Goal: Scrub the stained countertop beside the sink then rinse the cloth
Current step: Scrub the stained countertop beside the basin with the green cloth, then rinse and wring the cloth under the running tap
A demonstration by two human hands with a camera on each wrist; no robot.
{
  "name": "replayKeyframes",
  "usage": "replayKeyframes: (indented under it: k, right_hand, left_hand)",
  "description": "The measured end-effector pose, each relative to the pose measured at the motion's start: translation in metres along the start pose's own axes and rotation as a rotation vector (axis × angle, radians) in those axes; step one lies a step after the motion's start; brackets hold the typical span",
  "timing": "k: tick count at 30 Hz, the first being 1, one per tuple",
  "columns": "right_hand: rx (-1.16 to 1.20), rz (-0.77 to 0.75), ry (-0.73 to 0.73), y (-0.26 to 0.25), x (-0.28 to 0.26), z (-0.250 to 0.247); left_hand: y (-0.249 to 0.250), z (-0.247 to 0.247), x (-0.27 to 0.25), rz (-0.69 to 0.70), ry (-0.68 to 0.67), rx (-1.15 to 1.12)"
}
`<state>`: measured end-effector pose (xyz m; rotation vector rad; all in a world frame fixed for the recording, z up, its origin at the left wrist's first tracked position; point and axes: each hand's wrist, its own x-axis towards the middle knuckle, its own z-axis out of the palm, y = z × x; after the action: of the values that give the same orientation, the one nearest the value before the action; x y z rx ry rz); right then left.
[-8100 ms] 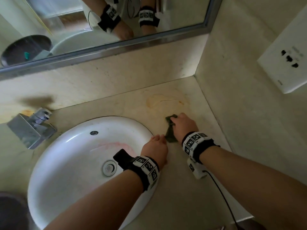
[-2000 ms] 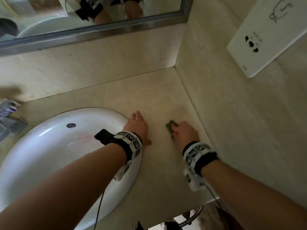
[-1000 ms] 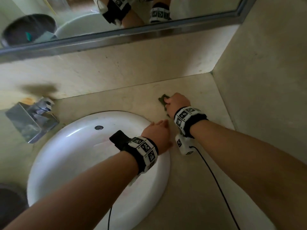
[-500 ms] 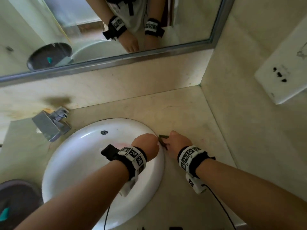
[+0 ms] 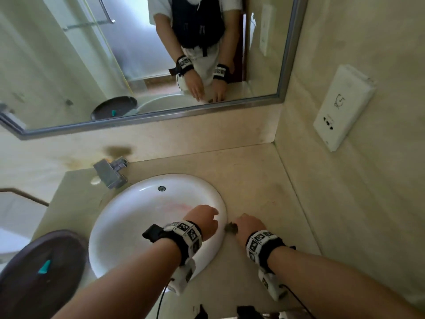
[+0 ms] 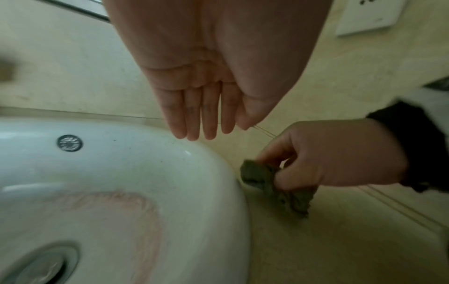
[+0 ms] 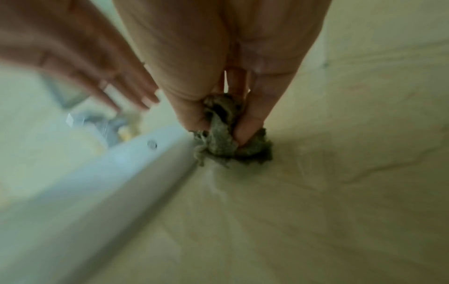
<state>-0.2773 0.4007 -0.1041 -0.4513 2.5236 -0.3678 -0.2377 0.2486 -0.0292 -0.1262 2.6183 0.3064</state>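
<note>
The small crumpled olive-green cloth (image 6: 277, 189) looks frayed and bunched up, stringy at the edges, pressed on the beige stone countertop (image 5: 259, 180) right against the rim of the round white ceramic sink (image 5: 128, 217). The person's right hand (image 5: 249, 227) has it pinched btwn thumb and fingertips (image 7: 245, 132), w/ part of the rag sticking out toward the basin. Left hand (image 5: 202, 221) holds nothing, fingers straight and together, hovering over the sink's right edge just beside the cloth. Basin has a faint pinkish smear, plus a metal drain (image 6: 41, 263) and overflow hole. Chrome square faucet (image 5: 110, 172) sits at the back left, well apart from both hands. Dark round tray (image 5: 34, 279) w/ a teal bit on it at lower left. White wall socket panel (image 5: 342, 111) on the right wall, mirror (image 5: 115, 54) above.
</note>
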Motion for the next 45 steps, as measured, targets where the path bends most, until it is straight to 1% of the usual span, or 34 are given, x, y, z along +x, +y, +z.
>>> replayKeyframes:
  k: [1, 4, 6, 8, 10, 13, 16, 19, 21, 23, 25, 27, 29, 31, 33, 35, 38, 40, 42, 44, 45]
  right_hand:
    - [0.074, -0.002, -0.021, -0.010, -0.009, -0.014]
    - [0.335, -0.031, 0.062, -0.038, -0.014, -0.031]
    - [0.519, -0.046, 0.076, -0.061, -0.012, -0.036]
    - [0.730, -0.093, 0.054, -0.089, -0.008, -0.041]
    - [0.909, -0.135, -0.006, -0.116, -0.002, -0.041]
    - [1.017, -0.182, -0.054, -0.159, 0.007, -0.039]
    - [1.063, -0.190, -0.052, -0.196, 0.015, -0.034]
    - [1.075, -0.159, 0.005, -0.227, 0.022, -0.028]
    - [1.052, -0.112, 0.062, -0.245, 0.026, -0.024]
    - [1.016, -0.062, 0.084, -0.257, 0.028, -0.020]
    - [0.982, -0.028, 0.088, -0.267, 0.027, -0.016]
    - [0.980, -0.020, 0.067, -0.275, 0.028, -0.012]
    - [0.984, -0.029, 0.007, -0.280, 0.028, -0.009]
    - [0.847, -0.055, -0.016, -0.280, 0.031, -0.004]
    - [0.703, -0.095, -0.041, -0.280, 0.036, -0.001]
    - [0.640, -0.129, -0.057, -0.281, 0.040, 0.001]
    - [0.681, -0.094, -0.095, -0.280, 0.048, 0.001]
    - [0.799, -0.076, -0.168, -0.279, 0.053, 0.004]
    - [0.913, -0.087, -0.247, -0.277, 0.054, 0.004]
    - [0.934, -0.116, -0.275, -0.273, 0.060, 0.004]
    - [0.879, -0.151, -0.261, -0.272, 0.061, 0.002]
  left_hand:
    - [-0.006, -0.001, -0.005, -0.005, 0.032, -0.039]
    - [-0.029, -0.004, -0.017, -0.040, 0.138, -0.166]
    - [-0.046, -0.006, -0.026, -0.072, 0.186, -0.284]
    - [-0.066, -0.009, -0.032, -0.094, 0.198, -0.470]
    - [-0.087, -0.013, -0.039, -0.094, 0.200, -0.692]
    - [-0.123, -0.020, -0.049, -0.054, 0.229, -0.924]
    - [-0.161, -0.033, -0.059, -0.058, 0.309, -1.076]
    - [-0.201, -0.042, -0.059, -0.087, 0.356, -1.073]
    - [-0.226, -0.044, -0.057, -0.121, 0.364, -1.089]
    - [-0.242, -0.045, -0.057, -0.140, 0.338, -1.159]
    - [-0.248, -0.046, -0.060, -0.144, 0.285, -1.307]
    - [-0.250, -0.046, -0.061, -0.117, 0.207, -1.468]
    - [-0.253, -0.043, -0.057, -0.106, 0.201, -1.476]
    - [-0.258, -0.041, -0.053, -0.132, 0.224, -1.435]
    - [-0.263, -0.039, -0.052, -0.160, 0.209, -1.411]
    - [-0.267, -0.037, -0.054, -0.187, 0.211, -1.387]
    - [-0.272, -0.038, -0.054, -0.223, 0.266, -1.407]
    - [-0.272, -0.037, -0.051, -0.238, 0.283, -1.427]
    - [-0.266, -0.037, -0.051, -0.244, 0.272, -1.448]
    - [-0.261, -0.035, -0.050, -0.262, 0.264, -1.461]
    - [-0.259, -0.036, -0.048, -0.279, 0.265, -1.458]
